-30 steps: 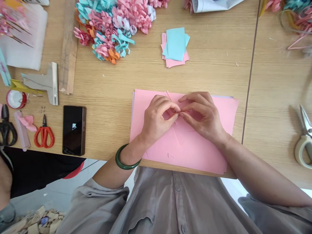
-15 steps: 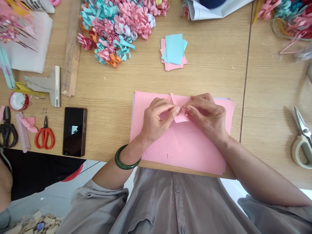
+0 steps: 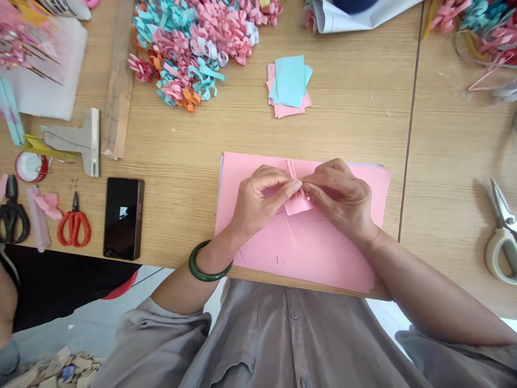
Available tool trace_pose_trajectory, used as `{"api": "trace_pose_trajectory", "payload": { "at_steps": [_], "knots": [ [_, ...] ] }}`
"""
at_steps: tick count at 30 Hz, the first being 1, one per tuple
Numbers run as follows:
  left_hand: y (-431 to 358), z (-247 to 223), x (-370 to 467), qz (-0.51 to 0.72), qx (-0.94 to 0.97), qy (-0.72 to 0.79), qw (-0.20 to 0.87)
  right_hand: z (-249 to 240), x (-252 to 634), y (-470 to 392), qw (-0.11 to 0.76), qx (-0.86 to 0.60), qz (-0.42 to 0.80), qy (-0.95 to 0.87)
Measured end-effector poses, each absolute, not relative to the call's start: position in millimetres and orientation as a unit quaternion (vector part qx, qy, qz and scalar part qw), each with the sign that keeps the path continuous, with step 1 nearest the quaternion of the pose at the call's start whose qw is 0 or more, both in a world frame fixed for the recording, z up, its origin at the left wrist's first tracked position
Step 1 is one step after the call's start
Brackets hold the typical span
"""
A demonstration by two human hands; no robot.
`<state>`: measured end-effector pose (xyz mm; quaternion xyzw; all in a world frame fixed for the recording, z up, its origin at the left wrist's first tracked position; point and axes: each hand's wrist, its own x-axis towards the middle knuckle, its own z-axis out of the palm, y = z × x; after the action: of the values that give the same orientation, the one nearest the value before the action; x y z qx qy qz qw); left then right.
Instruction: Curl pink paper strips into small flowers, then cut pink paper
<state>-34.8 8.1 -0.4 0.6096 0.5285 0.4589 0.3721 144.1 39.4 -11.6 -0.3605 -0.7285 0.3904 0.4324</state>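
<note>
Large pink sheets lie stacked at the table's front edge, with a few thin pink slivers on top. Above them, my left hand and my right hand meet fingertip to fingertip. Both pinch a small pink paper piece, which has narrow strips and a curled bit by the right fingers. A thin strip stands up behind the fingertips. The fingers partly hide where the paper is gripped. A green bangle circles my left wrist.
Small blue and pink squares lie beyond the hands. Curled paper pieces are heaped at the back left. A phone, red-handled scissors and a scraper are left; larger scissors are right. Another person sits at the left edge.
My right hand has shifted slightly left, and the fingertips of both hands are now together. The small pink piece has turned and hangs a little lower, nearer me.
</note>
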Motion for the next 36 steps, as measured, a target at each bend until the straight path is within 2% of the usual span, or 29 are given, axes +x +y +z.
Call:
{"api": "trace_pose_trajectory", "payload": {
  "at_steps": [16,21,30,36],
  "knots": [
    [9.2,-2.0,-34.3,0.458,0.637,0.542,0.303,-9.9,143.4,38.4,0.410,-0.401,0.399,-0.716],
    [8.6,-2.9,-34.1,0.457,0.642,0.541,0.294,-11.5,142.7,40.3,0.421,-0.383,0.369,-0.735],
    [8.4,0.0,-34.2,0.443,0.636,0.546,0.319,-12.9,142.8,40.1,0.408,-0.364,0.240,-0.802],
    [8.6,-0.2,-35.5,0.452,0.632,0.539,0.325,-10.7,144.2,40.1,0.407,-0.368,0.263,-0.793]
  ]
}}
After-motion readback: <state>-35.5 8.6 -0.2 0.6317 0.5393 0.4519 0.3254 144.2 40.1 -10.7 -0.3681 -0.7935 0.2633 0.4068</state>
